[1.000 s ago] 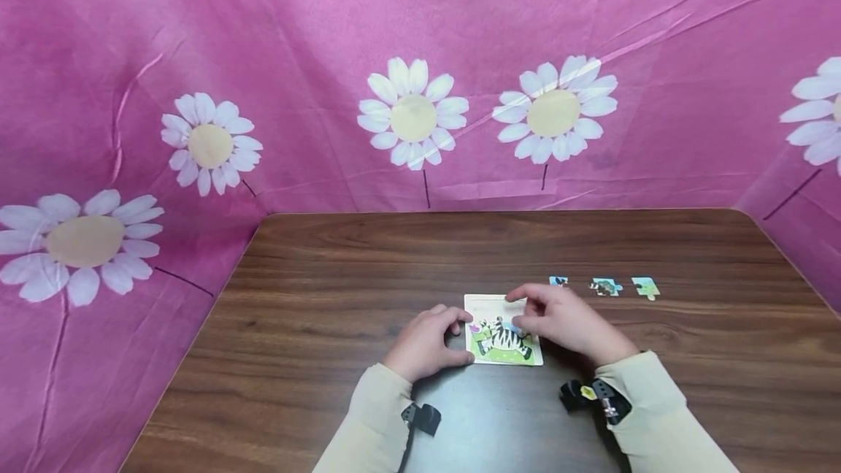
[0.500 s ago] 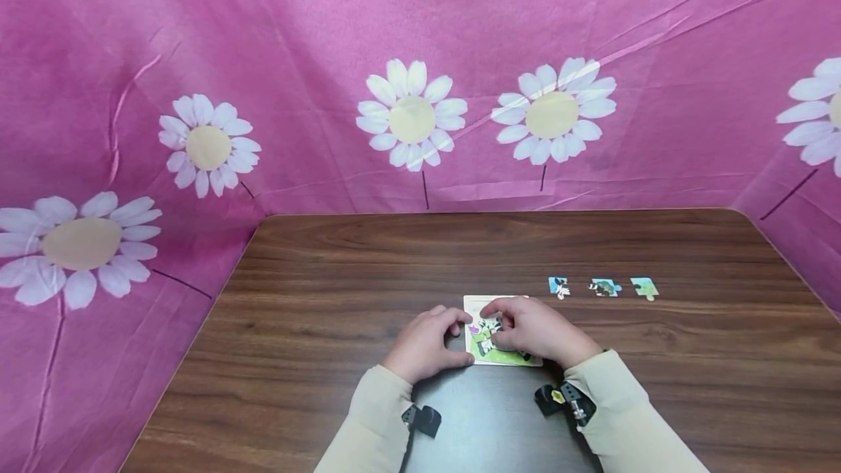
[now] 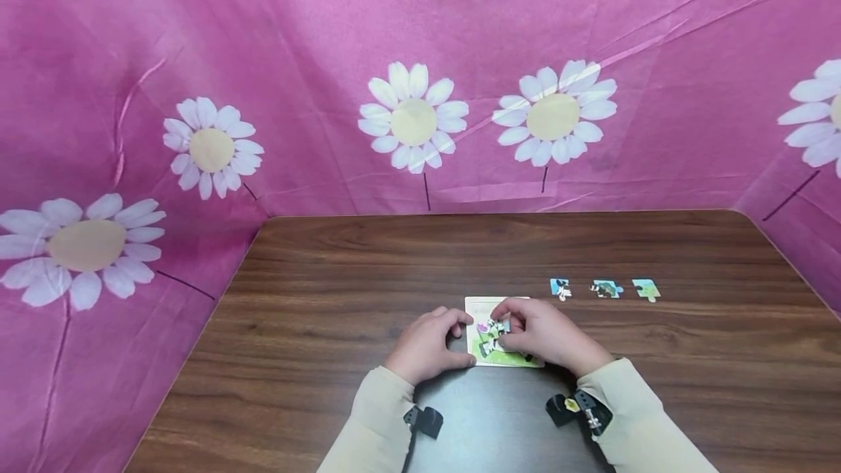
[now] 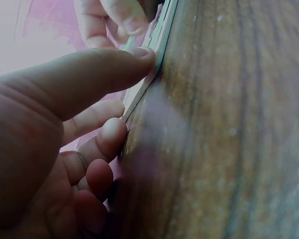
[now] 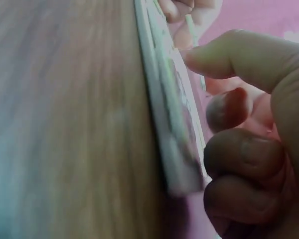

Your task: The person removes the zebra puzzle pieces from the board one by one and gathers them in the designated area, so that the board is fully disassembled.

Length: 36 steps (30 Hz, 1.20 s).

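A zebra picture puzzle in a pale tray (image 3: 482, 305) lies flat on the table. My left hand (image 3: 427, 344) steadies its left side, thumb at the near corner and index finger on the edge. In the left wrist view that thumb (image 4: 134, 62) presses against the tray's side. My right hand (image 3: 548, 334) is over the puzzle's right half and covers much of the zebra. Between its thumb and index finger it pinches a puzzle piece (image 3: 504, 326), whose thin edge stands tilted above the tray in the right wrist view. Most of that piece is hidden by the fingers.
Three loose puzzle pieces lie in a row behind the right hand: a blue one with black and white (image 3: 561, 288), a dark patterned one (image 3: 606, 288) and a green and blue one (image 3: 647, 289). A pink flowered cloth (image 3: 315, 130) hangs behind the brown table (image 3: 315, 298).
My right hand has moved left over the puzzle, then slightly back to the right, uncovering the leftmost loose piece. The left hand has stayed at the tray's edge.
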Motion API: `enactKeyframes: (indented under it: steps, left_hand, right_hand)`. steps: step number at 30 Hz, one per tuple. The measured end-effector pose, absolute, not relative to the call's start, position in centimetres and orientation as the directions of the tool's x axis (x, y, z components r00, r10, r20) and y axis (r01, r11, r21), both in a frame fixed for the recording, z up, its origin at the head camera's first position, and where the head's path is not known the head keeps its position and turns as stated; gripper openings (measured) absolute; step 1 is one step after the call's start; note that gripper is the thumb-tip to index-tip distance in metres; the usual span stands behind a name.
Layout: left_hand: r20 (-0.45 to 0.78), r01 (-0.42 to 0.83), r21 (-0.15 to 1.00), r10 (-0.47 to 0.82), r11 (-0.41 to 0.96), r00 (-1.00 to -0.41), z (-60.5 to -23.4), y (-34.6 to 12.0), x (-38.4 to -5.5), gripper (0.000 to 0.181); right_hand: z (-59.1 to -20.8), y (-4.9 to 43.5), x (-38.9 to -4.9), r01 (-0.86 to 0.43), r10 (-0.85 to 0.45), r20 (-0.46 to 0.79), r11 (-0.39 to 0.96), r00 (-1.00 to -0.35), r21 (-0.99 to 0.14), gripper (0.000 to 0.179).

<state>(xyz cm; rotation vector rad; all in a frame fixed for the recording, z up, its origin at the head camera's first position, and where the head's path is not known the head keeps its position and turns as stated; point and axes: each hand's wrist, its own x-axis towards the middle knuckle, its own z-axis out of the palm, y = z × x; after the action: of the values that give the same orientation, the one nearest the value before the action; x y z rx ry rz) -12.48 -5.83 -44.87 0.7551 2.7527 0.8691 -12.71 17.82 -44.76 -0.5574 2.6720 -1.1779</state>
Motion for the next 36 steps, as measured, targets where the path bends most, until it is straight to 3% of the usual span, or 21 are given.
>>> enactKeyframes:
  steps: [11,28,36]
  left_hand:
    - [0.025,0.433,0.566,0.511,0.701,-0.859,-45.0,-5.9,-12.6,0.042]
    - [0.029,0.437,0.575,0.517,0.691,-0.855,-45.2,-5.9,-12.2,0.030]
    - [0.045,0.453,0.568,0.524,0.687,-0.850,-45.3,-5.9,-12.2,0.030]
  right_hand:
    - [-45.2,21.7,-11.8,-0.232,-0.303,0.058,0.577,-0.951,-0.783,0.028]
    - [-45.5,27.3,-11.2,-0.177,-0.184,0.060,0.723,-0.981,-0.668,0.028]
    - [-45.3,28.0,-11.5,-0.131,-0.163,0.014,0.730,-0.986,-0.671,0.027]
